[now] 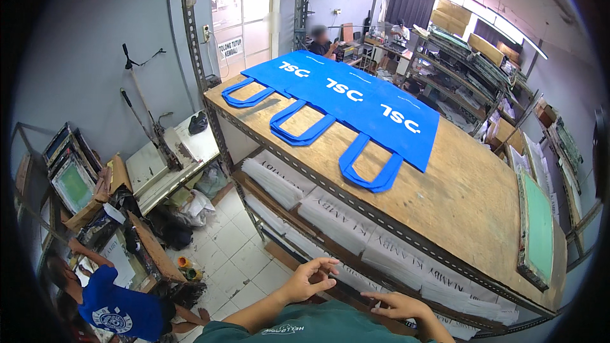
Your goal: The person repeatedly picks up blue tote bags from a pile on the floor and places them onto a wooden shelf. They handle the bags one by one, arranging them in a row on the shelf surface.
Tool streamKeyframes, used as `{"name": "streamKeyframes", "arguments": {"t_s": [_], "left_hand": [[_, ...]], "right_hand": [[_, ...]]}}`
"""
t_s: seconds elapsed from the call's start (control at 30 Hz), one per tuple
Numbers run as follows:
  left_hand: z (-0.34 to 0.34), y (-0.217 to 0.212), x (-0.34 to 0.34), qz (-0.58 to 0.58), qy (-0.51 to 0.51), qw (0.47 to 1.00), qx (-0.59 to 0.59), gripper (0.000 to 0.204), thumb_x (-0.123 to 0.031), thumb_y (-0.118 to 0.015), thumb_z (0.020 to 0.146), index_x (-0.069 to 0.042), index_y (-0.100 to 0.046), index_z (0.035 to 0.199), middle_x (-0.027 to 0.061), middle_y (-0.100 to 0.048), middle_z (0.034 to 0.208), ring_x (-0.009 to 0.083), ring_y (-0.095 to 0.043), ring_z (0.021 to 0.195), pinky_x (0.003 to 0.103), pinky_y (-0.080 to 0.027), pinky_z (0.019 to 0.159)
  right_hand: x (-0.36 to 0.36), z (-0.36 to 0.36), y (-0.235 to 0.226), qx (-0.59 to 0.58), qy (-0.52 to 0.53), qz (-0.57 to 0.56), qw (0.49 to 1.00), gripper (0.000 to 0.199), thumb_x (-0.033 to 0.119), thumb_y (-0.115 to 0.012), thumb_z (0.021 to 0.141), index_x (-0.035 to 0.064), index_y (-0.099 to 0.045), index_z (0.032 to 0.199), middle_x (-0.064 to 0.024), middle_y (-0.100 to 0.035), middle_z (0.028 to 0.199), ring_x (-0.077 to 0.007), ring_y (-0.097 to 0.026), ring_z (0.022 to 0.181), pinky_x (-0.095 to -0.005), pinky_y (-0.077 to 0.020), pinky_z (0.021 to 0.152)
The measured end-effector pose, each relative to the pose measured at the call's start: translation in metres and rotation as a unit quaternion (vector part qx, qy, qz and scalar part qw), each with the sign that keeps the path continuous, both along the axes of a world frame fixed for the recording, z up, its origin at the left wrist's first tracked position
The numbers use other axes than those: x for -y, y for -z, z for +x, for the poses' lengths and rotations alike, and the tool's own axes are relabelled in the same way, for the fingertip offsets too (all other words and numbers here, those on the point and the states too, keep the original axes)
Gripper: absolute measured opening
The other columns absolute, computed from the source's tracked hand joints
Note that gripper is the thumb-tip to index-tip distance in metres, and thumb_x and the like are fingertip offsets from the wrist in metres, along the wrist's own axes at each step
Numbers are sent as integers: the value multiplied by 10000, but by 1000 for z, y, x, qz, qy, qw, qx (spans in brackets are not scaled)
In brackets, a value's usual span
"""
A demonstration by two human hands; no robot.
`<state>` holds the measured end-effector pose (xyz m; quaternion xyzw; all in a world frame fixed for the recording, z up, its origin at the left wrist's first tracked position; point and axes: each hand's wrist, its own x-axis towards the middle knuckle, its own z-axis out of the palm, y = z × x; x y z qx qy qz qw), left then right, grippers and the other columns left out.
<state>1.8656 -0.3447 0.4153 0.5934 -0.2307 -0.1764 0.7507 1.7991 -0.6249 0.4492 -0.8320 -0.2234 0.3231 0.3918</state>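
Three blue tote bags (356,98) with white print lie flat in a row on a plywood worktable (464,197), handles hanging toward the near edge. My left hand (309,279) hovers with fingers spread below the table's front edge, holding nothing. Lower and to the right, my right hand (397,305) lies flat with fingers extended, near the stacked white bundles (356,228) on the shelf under the tabletop. Both hands are well apart from the bags.
A framed green printing screen (535,228) lies at the table's right end. A person in a blue shirt (121,311) crouches at lower left beside more screen frames (71,174). Racks of frames (476,70) stand at the right; people sit at the far end.
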Motion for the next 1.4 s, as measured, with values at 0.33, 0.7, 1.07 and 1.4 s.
{"name": "streamKeyframes", "arguments": {"t_s": [0.33, 0.7, 1.07, 1.4], "left_hand": [[44, 12, -14, -23, -7, 1000, -5, 427, -63, -622, 785, -30, -463, 1180, 80, -568, 992, 119, -522, 905, 262, -410, 766], [72, 12, -2, -62, -36, 995, 71, 381, -57, -667, 730, -30, -546, 1091, 81, -591, 899, 89, -505, 630, 223, -437, 625], [108, -28, -23, -4, -198, 882, 428, 279, -137, -699, 706, -42, -590, 945, 63, -610, 778, 133, -497, 535, 242, -409, 516], [299, -169, 18, 576, -217, 690, 379, 516, -357, -623, 732, -86, -501, 1154, 136, -584, 981, 306, -583, 904, 394, -472, 767]], "right_hand": [[-9, 47, -122, -58, 70, 58, 994, 440, 119, -598, 821, 64, -485, 1243, -85, -647, 885, -143, -612, 778, -268, -473, 666], [14, 55, -122, 165, 300, 74, 937, 421, 73, -661, 722, 49, -568, 1132, -90, -654, 745, -118, -607, 624, -235, -455, 575], [34, 69, -158, 185, 280, 111, 935, 401, 113, -700, 705, 3, -590, 1074, -78, -646, 823, -121, -584, 679, -241, -442, 581], [45, 225, -133, 350, 168, -262, 884, 590, 416, -469, 860, 115, -322, 1347, -185, -240, 1407, -336, -243, 1296, -418, -226, 1054]]}}
